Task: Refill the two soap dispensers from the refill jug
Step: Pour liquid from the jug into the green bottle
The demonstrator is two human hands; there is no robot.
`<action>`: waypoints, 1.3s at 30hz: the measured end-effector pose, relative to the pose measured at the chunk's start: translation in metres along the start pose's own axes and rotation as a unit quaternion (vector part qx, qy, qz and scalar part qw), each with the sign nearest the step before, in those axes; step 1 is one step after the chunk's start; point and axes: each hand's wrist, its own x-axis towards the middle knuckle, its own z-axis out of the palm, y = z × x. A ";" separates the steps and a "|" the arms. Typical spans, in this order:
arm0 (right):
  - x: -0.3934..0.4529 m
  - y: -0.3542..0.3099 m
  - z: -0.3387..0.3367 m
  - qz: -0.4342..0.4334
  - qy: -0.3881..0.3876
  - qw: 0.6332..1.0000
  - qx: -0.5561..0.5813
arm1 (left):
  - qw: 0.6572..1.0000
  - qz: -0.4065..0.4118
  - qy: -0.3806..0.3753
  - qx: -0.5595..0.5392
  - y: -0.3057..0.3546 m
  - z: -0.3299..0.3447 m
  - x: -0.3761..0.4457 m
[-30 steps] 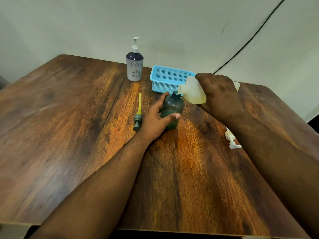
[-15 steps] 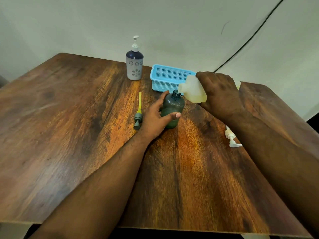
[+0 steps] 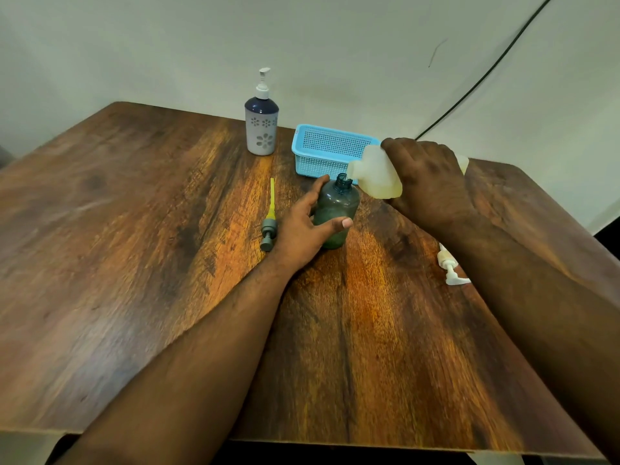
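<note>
A dark green dispenser bottle stands upright on the wooden table with its neck uncovered. My left hand wraps around its left side. My right hand holds the pale translucent refill jug tipped sideways, its mouth right at the bottle's neck. The bottle's grey pump with a yellow tube lies on the table just left of my left hand. A second dispenser, dark blue and grey with flower marks and a white pump fitted, stands at the back.
A light blue mesh basket sits behind the green bottle. A white pump cap lies on the table under my right forearm. A black cable runs along the wall at right. The table's right corner is close to my right arm.
Hardly anything differs: both hands keep their grips and the jug stays tipped at the bottle's neck. The view has shifted slightly.
</note>
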 end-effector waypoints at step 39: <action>-0.038 -0.012 0.024 0.116 -0.016 0.985 0.128 | 1.000 0.016 0.012 -0.006 0.002 0.001 -0.001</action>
